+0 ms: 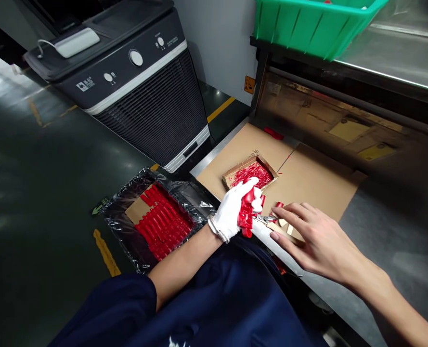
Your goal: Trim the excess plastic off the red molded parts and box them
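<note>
My left hand [231, 209], in a white glove, is closed around a red plastic part [247, 212]. My bare right hand [307, 236] grips pliers [269, 220] with pale handles, their metal jaws close to the red part's right side. Just beyond my left hand, a small cardboard tray [230, 179] holds many thin red scraps. Another red piece [278, 206] shows beside the plier jaws, partly hidden. To the left, a box lined with black plastic [114, 212] contains rows of red parts [163, 219] and a piece of cardboard.
A flat cardboard sheet [315, 178] covers part of the metal worktop [376, 241]. One red piece [273, 133] lies at its far edge. A green bin [307, 29] sits on a shelf above. A dark air cooler [152, 86] stands at the upper left.
</note>
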### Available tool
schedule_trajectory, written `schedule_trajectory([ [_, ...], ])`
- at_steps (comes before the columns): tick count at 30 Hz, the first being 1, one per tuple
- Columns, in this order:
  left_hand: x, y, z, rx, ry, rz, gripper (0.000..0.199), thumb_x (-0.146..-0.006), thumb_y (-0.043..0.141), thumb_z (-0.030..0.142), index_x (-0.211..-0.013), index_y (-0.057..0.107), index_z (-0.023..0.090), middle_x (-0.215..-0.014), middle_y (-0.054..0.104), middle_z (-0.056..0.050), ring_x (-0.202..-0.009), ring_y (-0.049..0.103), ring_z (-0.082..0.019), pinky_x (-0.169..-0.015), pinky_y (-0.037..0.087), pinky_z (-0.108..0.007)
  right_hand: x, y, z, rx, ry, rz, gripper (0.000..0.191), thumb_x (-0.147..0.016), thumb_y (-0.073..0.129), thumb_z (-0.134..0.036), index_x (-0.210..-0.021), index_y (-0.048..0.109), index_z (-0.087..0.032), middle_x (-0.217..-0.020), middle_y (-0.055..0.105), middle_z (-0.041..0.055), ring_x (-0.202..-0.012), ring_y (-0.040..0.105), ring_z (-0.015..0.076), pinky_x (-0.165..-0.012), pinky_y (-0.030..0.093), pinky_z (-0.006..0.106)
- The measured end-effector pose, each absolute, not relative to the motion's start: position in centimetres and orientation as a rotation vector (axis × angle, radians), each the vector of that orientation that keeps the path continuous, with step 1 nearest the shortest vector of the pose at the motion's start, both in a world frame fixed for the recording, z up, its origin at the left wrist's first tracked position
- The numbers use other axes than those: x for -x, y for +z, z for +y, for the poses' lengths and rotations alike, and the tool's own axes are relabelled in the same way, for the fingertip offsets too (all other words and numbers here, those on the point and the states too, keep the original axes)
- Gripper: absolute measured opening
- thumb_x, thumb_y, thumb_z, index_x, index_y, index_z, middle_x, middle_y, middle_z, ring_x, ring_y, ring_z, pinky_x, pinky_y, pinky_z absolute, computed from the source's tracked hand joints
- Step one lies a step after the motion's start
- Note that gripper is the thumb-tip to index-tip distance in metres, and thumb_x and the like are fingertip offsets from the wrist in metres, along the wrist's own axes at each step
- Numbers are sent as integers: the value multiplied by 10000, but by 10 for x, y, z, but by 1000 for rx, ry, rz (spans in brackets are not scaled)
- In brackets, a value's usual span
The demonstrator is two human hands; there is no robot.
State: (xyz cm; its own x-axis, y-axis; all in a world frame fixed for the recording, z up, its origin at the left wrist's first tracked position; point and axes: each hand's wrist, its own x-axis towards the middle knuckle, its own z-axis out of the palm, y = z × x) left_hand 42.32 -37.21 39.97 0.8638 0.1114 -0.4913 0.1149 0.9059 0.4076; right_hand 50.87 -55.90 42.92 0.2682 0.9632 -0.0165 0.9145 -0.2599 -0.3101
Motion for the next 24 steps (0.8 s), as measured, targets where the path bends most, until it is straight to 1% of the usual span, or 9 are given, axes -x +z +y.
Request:
schedule_trajectory([
  [3,-423,399,-378,-540,29,496,259,-857,672,346,-784,488,179,-663,474,43,-511,433,-54,-503,357,-188,-503,434,-556,2378,184,-1865,455,-959,452,-500,-1247,585,-174,-1084,630,129,-908,546,252,-742,411,377],
  [7,-423,397,-386,-684,41,457,275,-849,674,311,-784,433,197,-612,401,68,-484,344,-50,-484,301,-188,-493,444,-551,2521,-35,-2030,420,-962,414,-456,-1165,634,-162,-976,629,140,-856,525,281,-702,343,411],
  [10,-423,399,-389,-751,14,458,315,-855,660,328,-758,386,206,-600,367,75,-474,300,-50,-477,283,-198,-488,450,-549,2542,-125,-2087,402,-952,421,-428,-1151,648,-162,-909,617,141,-821,512,281,-692,317,416],
  [13,-424,402,-389,-781,13,450,324,-865,640,344,-751,369,209,-611,373,71,-480,300,-51,-483,283,-204,-485,454,-548,2553,-184,-2099,401,-942,434,-420,-1156,650,-158,-880,605,141,-800,500,280,-679,306,411],
  [17,-425,403,-391,-809,-9,477,306,-878,608,349,-748,369,208,-627,375,66,-476,290,-50,-474,268,-205,-483,456,-546,2576,-230,-2119,381,-943,429,-413,-1110,657,-158,-876,602,141,-777,494,275,-633,281,399],
  [22,-426,397,-394,-875,-18,495,301,-858,624,338,-727,391,202,-628,388,61,-484,303,-54,-484,299,-206,-483,451,-543,2541,-251,-2158,369,-954,422,-392,-1090,661,-147,-837,611,138,-751,508,269,-638,303,406],
  [24,-425,396,-394,-888,-44,546,303,-841,651,332,-698,421,195,-609,400,52,-477,322,-60,-476,302,-214,-485,449,-544,2509,-249,-2168,337,-958,427,-373,-1052,669,-157,-838,620,133,-750,528,266,-624,303,396],
])
